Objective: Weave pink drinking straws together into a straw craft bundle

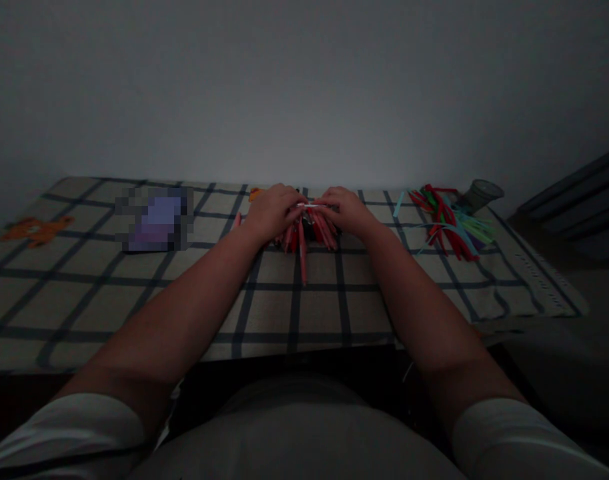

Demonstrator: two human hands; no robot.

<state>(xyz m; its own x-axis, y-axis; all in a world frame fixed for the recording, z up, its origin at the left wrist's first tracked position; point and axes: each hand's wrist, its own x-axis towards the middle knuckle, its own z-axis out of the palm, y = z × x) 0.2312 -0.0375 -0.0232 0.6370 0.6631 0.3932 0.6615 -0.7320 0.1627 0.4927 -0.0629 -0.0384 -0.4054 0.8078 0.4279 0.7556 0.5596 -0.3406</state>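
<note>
Both my hands are at the far middle of the checked cloth, over a bunch of pink and red stick-like pieces with dark bits among them. My left hand has its fingers curled, the tips meeting one end of a thin whitish strip. At the strip's other end, the fingers of my right hand are pinched together. The strip runs level between the hands, above the bunch. Dim light hides what exactly the pink pieces are. Something small and orange shows just behind my left hand.
On the right, red, green and blue strips lie in a loose heap by a tipped see-through cup. A blurred-out purple object and an orange flat figure are on the left. The wall rises behind the table.
</note>
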